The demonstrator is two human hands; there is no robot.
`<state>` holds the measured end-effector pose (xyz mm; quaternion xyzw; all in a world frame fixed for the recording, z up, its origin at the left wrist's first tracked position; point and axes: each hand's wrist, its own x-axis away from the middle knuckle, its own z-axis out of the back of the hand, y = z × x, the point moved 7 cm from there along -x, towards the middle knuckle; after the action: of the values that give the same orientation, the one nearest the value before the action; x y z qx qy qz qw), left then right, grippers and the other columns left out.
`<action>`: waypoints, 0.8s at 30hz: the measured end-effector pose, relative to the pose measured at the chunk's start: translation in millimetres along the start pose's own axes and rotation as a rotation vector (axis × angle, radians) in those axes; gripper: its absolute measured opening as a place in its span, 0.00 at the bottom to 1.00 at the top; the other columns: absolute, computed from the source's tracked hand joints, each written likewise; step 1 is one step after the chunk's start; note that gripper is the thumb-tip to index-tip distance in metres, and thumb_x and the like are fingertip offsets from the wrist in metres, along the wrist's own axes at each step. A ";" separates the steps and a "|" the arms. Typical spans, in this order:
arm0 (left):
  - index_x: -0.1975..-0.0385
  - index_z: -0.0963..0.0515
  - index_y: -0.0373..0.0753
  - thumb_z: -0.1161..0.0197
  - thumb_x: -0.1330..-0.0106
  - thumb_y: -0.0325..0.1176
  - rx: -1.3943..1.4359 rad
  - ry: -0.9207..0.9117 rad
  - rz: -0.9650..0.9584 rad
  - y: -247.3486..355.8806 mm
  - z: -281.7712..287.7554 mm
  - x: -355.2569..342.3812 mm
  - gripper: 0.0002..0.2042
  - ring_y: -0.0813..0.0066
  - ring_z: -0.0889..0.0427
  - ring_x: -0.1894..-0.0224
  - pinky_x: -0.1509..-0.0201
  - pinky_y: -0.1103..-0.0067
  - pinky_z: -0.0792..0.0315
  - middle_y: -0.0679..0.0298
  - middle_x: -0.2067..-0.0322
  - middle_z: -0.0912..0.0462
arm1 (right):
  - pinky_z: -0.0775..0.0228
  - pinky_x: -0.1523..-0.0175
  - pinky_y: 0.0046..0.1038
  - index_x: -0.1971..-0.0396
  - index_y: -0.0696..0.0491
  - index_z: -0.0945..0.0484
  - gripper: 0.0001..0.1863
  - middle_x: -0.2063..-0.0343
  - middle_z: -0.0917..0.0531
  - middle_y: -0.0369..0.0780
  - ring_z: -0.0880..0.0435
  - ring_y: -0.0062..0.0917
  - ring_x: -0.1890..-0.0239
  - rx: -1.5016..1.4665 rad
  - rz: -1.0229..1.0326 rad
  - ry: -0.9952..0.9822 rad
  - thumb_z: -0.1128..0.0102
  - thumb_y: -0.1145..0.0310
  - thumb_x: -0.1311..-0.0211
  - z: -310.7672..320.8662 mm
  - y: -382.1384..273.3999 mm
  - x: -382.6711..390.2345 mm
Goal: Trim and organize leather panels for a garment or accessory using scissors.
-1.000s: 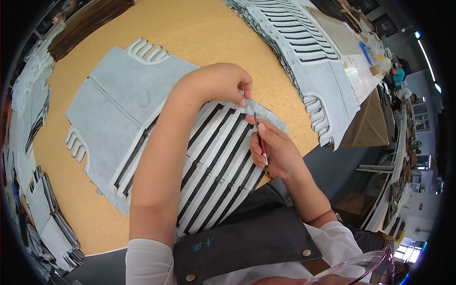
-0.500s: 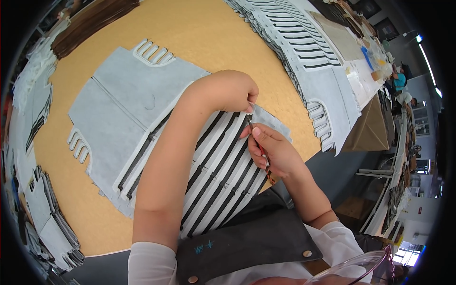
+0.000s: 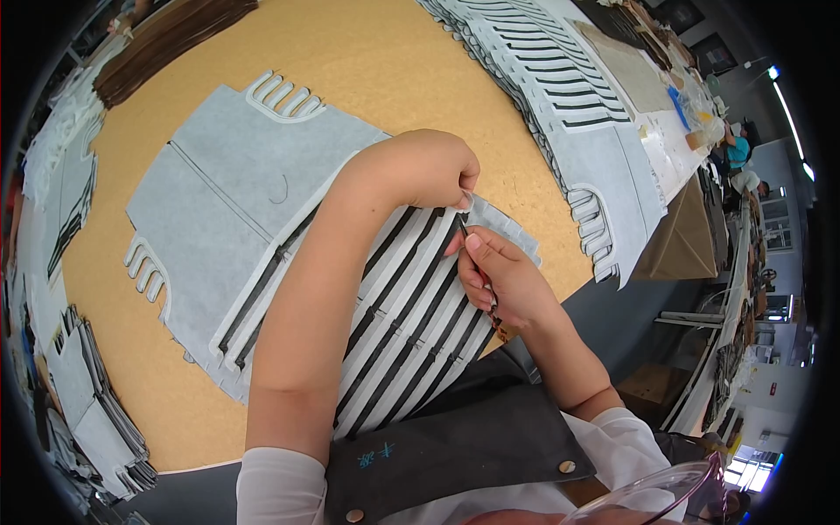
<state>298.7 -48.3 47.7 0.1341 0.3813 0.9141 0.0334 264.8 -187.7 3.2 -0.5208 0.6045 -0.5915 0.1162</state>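
A pale grey panel point(image 3: 241, 166) lies flat, with rows of white and black strips point(image 3: 411, 315) across its near part. My left arm reaches over it, and my left hand point(image 3: 446, 171) is closed in a pinch on the upper end of a white strip point(image 3: 470, 205). Just below, my right hand point(image 3: 499, 273) is wrapped round a slim pointed tool point(image 3: 489, 296) with a dark metal tip and a partly red handle. Its tip touches or almost touches the strip end beside my left fingertips; its exact kind is hidden by my fingers.
The panel rests on a tan tabletop point(image 3: 385, 79). A pile of similar striped panels point(image 3: 604, 157) lies at the right, a stack of grey pieces point(image 3: 92, 402) at the lower left, brown folded material point(image 3: 166, 48) at the upper left. People point(image 3: 737, 149) are far off at the right.
Both hands and the panel have shifted very slightly to the right. The tool stays at the strip end, tilted a little differently, and both grips are kept.
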 end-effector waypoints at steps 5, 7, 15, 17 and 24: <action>0.74 0.21 0.36 0.33 0.46 0.32 0.004 -0.005 0.009 2.4 2.4 1.6 0.07 0.67 0.21 0.69 0.63 0.73 0.29 0.59 0.75 0.19 | 0.48 0.82 0.17 0.63 0.57 0.30 0.17 0.85 0.37 0.31 0.44 0.13 0.88 0.005 -0.003 0.001 0.62 0.60 0.25 -0.8 -0.1 -0.1; 0.74 0.21 0.36 0.33 0.46 0.32 0.006 -0.007 0.008 2.3 2.2 1.4 0.07 0.67 0.21 0.69 0.63 0.73 0.29 0.59 0.75 0.19 | 0.48 0.82 0.17 0.63 0.57 0.30 0.17 0.85 0.37 0.30 0.44 0.13 0.88 0.006 -0.005 0.009 0.62 0.60 0.25 -0.7 0.2 -0.1; 0.74 0.21 0.36 0.33 0.46 0.33 0.025 0.000 -0.012 -1.9 0.2 -0.7 0.07 0.67 0.21 0.69 0.63 0.73 0.29 0.59 0.74 0.18 | 0.48 0.82 0.18 0.63 0.57 0.29 0.16 0.85 0.36 0.31 0.42 0.14 0.87 -0.026 0.002 -0.001 0.60 0.59 0.25 -0.3 2.0 -0.1; 0.74 0.21 0.36 0.33 0.46 0.33 0.021 -0.007 -0.002 -1.5 0.2 -0.7 0.08 0.67 0.21 0.69 0.63 0.73 0.29 0.59 0.74 0.18 | 0.48 0.82 0.18 0.63 0.57 0.29 0.16 0.85 0.36 0.31 0.42 0.14 0.88 -0.022 0.000 0.009 0.61 0.59 0.25 -1.0 1.5 -0.3; 0.72 0.21 0.36 0.33 0.47 0.33 0.020 -0.027 -0.002 -2.6 0.2 -1.4 0.08 0.66 0.21 0.67 0.62 0.73 0.29 0.58 0.73 0.18 | 0.48 0.82 0.17 0.63 0.57 0.30 0.16 0.85 0.36 0.31 0.43 0.14 0.88 -0.009 -0.001 0.025 0.62 0.60 0.25 -0.7 1.0 -0.6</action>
<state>300.0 -46.5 45.6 0.1464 0.3901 0.9083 0.0381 264.1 -187.1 2.2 -0.5141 0.6084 -0.5953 0.1059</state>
